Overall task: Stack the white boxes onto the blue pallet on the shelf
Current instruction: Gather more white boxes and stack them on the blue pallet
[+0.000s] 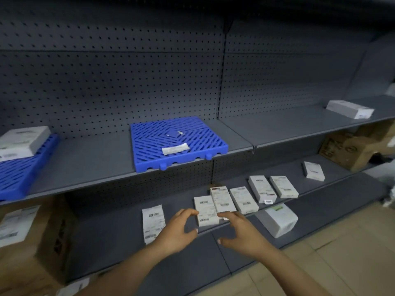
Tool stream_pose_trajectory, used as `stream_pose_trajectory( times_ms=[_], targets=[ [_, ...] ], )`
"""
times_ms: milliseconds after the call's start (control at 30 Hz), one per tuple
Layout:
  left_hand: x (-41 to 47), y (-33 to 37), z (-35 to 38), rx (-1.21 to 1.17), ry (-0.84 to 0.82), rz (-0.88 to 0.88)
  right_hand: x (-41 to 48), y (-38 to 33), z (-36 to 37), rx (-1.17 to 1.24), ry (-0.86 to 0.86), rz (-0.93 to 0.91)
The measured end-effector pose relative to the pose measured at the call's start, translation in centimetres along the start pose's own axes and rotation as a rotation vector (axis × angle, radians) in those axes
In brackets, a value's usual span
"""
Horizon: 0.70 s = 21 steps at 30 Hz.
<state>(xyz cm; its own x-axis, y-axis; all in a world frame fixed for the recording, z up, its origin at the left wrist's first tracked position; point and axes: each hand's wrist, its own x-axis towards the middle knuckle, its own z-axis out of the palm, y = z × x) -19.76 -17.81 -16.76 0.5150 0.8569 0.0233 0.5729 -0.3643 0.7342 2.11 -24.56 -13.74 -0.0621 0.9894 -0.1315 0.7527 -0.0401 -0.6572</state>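
Note:
A blue slotted pallet (177, 142) lies on the upper grey shelf, bearing only a small label strip and a scrap. On the lower shelf lie several flat white boxes with barcode labels. My left hand (178, 229) hovers with spread, curved fingers at the left edge of the nearest white box (205, 210) and holds nothing. On that box's right side, my right hand (241, 233) has fingers curved, fingertips near its corner, and is likewise empty. A second white box (222, 198) overlaps it. Another flat white box (153, 221) lies left of my left hand.
A second blue pallet (23, 167) at far left carries a white box (22, 141). Another white box (350, 108) sits on the upper shelf at right. A bulkier white package (277, 218) rests at the lower shelf's edge. Cardboard cartons stand at lower left and far right.

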Motion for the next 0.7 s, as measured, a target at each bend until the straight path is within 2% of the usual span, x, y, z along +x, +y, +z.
stream_pose_trajectory(
  times_ms=[233,367,567,700],
  targets=[
    [2.7,3.3,2.8,0.003,0.136,-0.083,3.1,3.4,-3.5,-0.011,-0.08,-0.118],
    [3.5,3.6,4.8,0.0,0.186,-0.157,4.8,5.7,-4.1,-0.002,-0.122,-0.128],
    [5.6,1.2,7.4,0.006,0.184,-0.26,8.1,8.6,-2.2,0.046,-0.181,-0.104],
    [8.2,-2.1,8.7,-0.01,0.167,-0.317,11.3,10.8,0.9,0.06,-0.153,-0.022]
  ],
)
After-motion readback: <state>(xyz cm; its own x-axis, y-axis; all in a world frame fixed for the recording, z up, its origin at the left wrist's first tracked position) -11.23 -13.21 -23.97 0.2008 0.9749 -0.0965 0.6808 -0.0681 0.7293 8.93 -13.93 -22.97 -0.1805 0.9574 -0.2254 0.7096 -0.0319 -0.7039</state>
